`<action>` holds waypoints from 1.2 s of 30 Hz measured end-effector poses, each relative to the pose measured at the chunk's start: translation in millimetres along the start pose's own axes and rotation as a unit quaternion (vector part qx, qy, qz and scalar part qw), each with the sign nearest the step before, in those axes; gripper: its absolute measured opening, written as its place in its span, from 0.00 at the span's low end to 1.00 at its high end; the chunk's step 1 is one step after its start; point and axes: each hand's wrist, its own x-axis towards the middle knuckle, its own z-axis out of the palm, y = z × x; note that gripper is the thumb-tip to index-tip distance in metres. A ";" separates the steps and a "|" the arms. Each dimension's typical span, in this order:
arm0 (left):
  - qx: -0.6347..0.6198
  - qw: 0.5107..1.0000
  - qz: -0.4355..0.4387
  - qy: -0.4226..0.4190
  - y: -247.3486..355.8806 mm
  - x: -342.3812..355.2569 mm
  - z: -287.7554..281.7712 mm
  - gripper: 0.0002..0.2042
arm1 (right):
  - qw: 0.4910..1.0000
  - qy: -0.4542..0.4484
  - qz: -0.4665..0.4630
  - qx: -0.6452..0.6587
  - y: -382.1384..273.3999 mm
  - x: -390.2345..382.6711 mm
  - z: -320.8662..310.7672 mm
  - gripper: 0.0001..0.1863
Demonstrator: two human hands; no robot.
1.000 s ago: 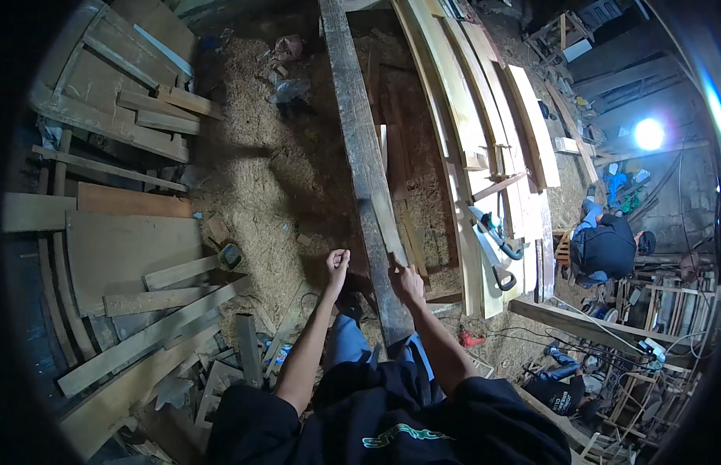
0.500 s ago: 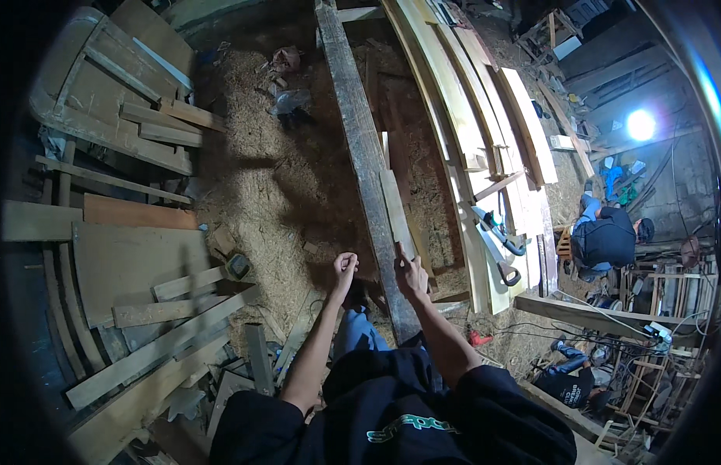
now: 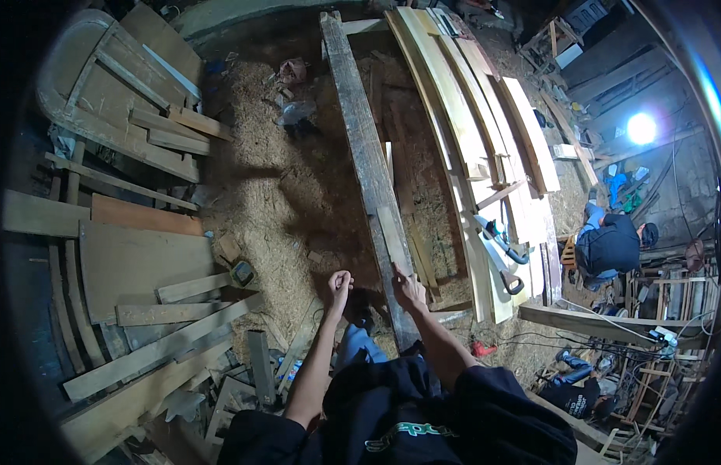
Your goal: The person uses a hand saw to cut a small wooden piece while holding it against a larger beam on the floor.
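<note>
A long, dark, weathered beam (image 3: pixel 351 101) runs away from me through the middle. Against its near part lies a short, thin, pale wooden strip (image 3: pixel 391 232). The fingers of my right hand (image 3: pixel 409 291) are closed on the strip's near end, with the forefinger pointing along it. Left of the beam, my left hand (image 3: pixel 339 290) is held in the air, fingers curled into a loose fist. Whatever it may hold is hidden.
Pale planks (image 3: pixel 446 85) are stacked right of the beam, with a handsaw (image 3: pixel 496 249) on them. Boards and offcuts (image 3: pixel 167 314) crowd the left side. Sawdust (image 3: pixel 260 178) covers the floor. A co-worker (image 3: pixel 607 242) crouches at the right, near a bright lamp (image 3: pixel 641 129).
The strip has shifted left, from the beam's right edge onto its top, with my right hand still on its end. My left hand stays curled. The whole view has moved slightly.
</note>
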 end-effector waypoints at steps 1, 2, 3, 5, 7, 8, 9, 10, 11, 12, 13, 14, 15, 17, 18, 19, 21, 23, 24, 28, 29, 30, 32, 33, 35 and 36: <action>-0.004 1.000 -0.001 0.003 -0.5 -3.8 -3.8 0.12 | 1.000 0.008 0.003 -0.003 -8.7 -8.4 -9.0 0.27; -0.007 1.000 -0.001 0.005 -1.0 -8.1 -6.9 0.12 | 0.999 0.033 0.011 0.012 -17.7 -17.7 -16.6 0.26; -0.010 1.000 -0.002 0.007 -0.8 -10.6 -9.4 0.12 | 0.999 0.020 0.001 0.034 -9.1 -15.8 -3.3 0.27; 0.006 1.000 -0.018 -0.025 4.2 -15.6 16.5 0.13 | 0.998 0.008 -0.005 0.063 25.0 -16.2 -3.9 0.29; 0.034 0.998 -0.033 -0.045 5.7 -19.2 20.8 0.15 | 0.997 -0.073 0.036 0.007 30.1 -9.9 -18.3 0.30; 0.045 0.997 -0.032 -0.058 5.6 -17.4 21.8 0.16 | 0.997 -0.065 0.041 0.020 29.5 -10.3 -18.5 0.28; 0.049 0.997 -0.025 -0.059 5.8 -15.0 21.4 0.16 | 0.997 -0.058 0.045 0.033 26.8 -13.8 -19.8 0.26; 0.053 0.997 -0.022 -0.057 4.6 -15.1 20.6 0.16 | 0.998 -0.019 0.042 0.039 21.3 -22.4 -19.4 0.26; 0.058 0.997 -0.017 -0.054 3.8 -13.6 18.0 0.16 | 0.998 0.019 0.037 0.048 11.4 -33.8 -18.2 0.26; 0.056 0.997 -0.027 -0.052 2.8 -12.3 15.0 0.16 | 0.996 0.057 0.033 0.057 2.9 -42.9 -16.6 0.26; 0.050 0.997 -0.016 -0.049 4.3 -9.4 19.1 0.14 | 0.995 0.064 0.016 0.071 3.6 -46.1 -14.9 0.26; 0.037 0.998 -0.008 -0.058 4.5 -8.0 39.1 0.13 | 0.996 0.034 0.001 0.080 28.3 -35.8 -10.0 0.26; 0.025 0.998 -0.001 -0.066 3.3 -8.8 54.0 0.12 | 0.996 0.001 -0.014 0.091 50.6 -27.7 -5.0 0.26; 0.051 0.996 -0.014 -0.074 4.2 -7.8 51.1 0.14 | 0.993 -0.057 0.002 0.105 44.9 -21.4 -8.9 0.27; 0.063 0.995 -0.020 -0.079 4.5 -7.3 50.2 0.16 | 0.990 -0.085 0.010 0.111 42.6 -17.5 -11.8 0.27; 0.071 0.994 -0.026 -0.076 5.9 -9.6 52.9 0.16 | 0.995 -0.050 -0.005 0.085 42.1 -16.4 -15.7 0.27; 0.088 0.992 -0.044 -0.078 7.7 -15.8 56.2 0.16 | 0.999 0.021 -0.025 0.033 36.1 -21.2 -20.9 0.27; 0.152 0.987 0.015 -0.057 0.1 -11.9 41.6 0.16 | 0.995 0.075 -0.045 0.053 8.2 -14.3 -31.5 0.28; 0.187 0.980 0.043 -0.042 -4.3 -9.7 28.6 0.15 | 0.991 0.093 -0.055 0.078 -9.1 -11.0 -37.1 0.28; 0.057 0.996 -0.020 -0.070 -7.8 -23.6 57.3 0.15 | 0.996 -0.002 -0.009 0.091 40.6 3.3 -20.6 0.28; 0.058 0.995 -0.031 -0.070 -14.7 -28.2 56.9 0.15 | 0.993 -0.066 0.005 0.098 58.3 7.0 -9.4 0.28; 0.065 0.995 -0.032 -0.063 -19.6 -25.4 42.4 0.15 | 0.999 -0.025 -0.025 0.041 52.5 8.9 0.5 0.27; 0.076 0.996 -0.024 -0.045 -20.1 -22.6 39.9 0.13 | 0.999 -0.020 -0.031 0.040 57.3 12.6 11.5 0.26; 0.058 0.996 -0.009 -0.062 -18.4 -13.8 43.3 0.13 | 0.998 0.004 -0.045 0.046 66.7 14.1 15.1 0.26; 0.098 0.993 -0.036 -0.049 -9.4 -23.8 46.0 0.14 | 0.999 -0.007 -0.025 0.031 63.5 3.3 11.7 0.26; 0.120 0.990 -0.053 -0.046 -6.3 -19.5 31.2 0.14 | 0.999 -0.010 -0.032 0.031 41.6 6.4 0.6 0.25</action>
